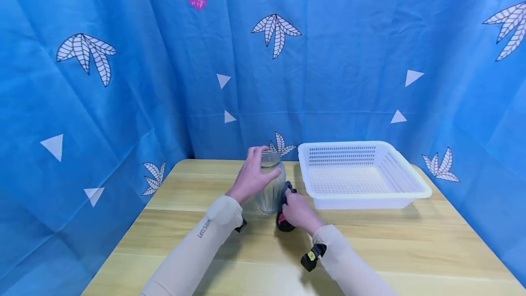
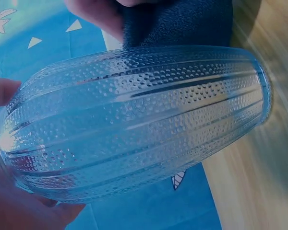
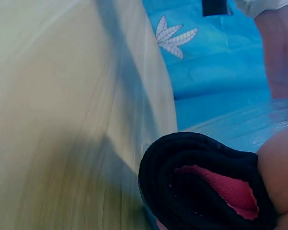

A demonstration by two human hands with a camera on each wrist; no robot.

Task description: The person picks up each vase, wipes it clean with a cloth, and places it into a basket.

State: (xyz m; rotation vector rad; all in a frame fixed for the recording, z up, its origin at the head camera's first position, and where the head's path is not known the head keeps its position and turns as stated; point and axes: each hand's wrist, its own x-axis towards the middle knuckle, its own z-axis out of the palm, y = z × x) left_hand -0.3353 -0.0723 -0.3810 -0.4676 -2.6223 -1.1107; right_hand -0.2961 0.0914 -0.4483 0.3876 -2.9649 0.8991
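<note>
A clear ribbed glass vase point(image 1: 269, 198) with a dimpled texture stands roughly upright near the middle of the wooden table. My left hand point(image 1: 251, 178) grips it near the rim, thumb on one side and fingers on the other, as the left wrist view also shows. On its right side, my right hand point(image 1: 300, 212) holds a folded dark cloth point(image 3: 182, 148) with a pink inner face. The cloth lies along the glass in the left wrist view; how firmly it presses there I cannot tell. The right fingertips are partly hidden behind the cloth.
A white perforated plastic basket point(image 1: 365, 201) sits at the back right of the table point(image 1: 370, 250), just beyond my right hand. Blue patterned curtains point(image 1: 255, 81) hang behind the table and along both sides.
</note>
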